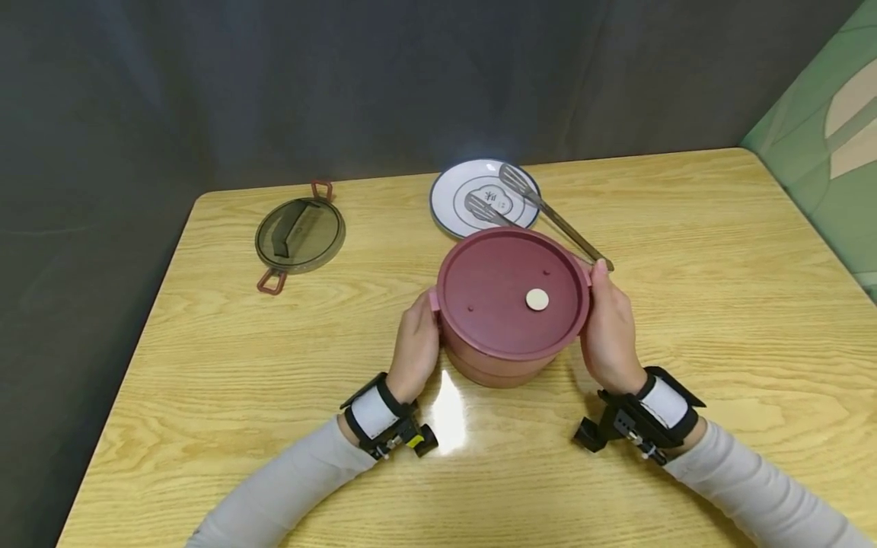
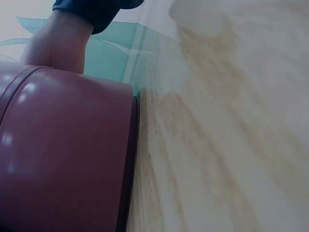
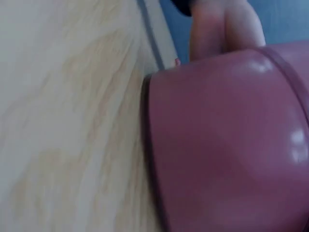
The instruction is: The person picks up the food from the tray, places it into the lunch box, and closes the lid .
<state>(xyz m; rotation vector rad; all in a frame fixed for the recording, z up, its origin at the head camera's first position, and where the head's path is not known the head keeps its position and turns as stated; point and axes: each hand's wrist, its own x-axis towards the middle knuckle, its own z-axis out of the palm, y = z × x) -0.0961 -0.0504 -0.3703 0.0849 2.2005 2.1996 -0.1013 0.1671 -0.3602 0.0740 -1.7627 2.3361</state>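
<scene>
A dark red pot (image 1: pixel 512 293) with a flat matching lid and a small cream disc (image 1: pixel 537 299) on top stands near the middle of the table. My left hand (image 1: pixel 415 346) grips its left side handle, fingers tucked down along the wall. At the other side handle, my right hand (image 1: pixel 608 335) holds on with the thumb on top. Both wrist views show the smooth pot wall (image 2: pixel 67 150) and its dark base rim close over the wood. In the right wrist view the opposite hand (image 3: pixel 227 29) shows beyond the pot.
Behind the pot lies a white plate (image 1: pixel 448 199) with a blue rim. Two slotted spatulas (image 1: pixel 566 227) rest across it, one partly hidden by the pot. A round see-through dark lid (image 1: pixel 318 237) with red loop handles lies back left. A dark curtain (image 1: pixel 384 84) hangs behind the table.
</scene>
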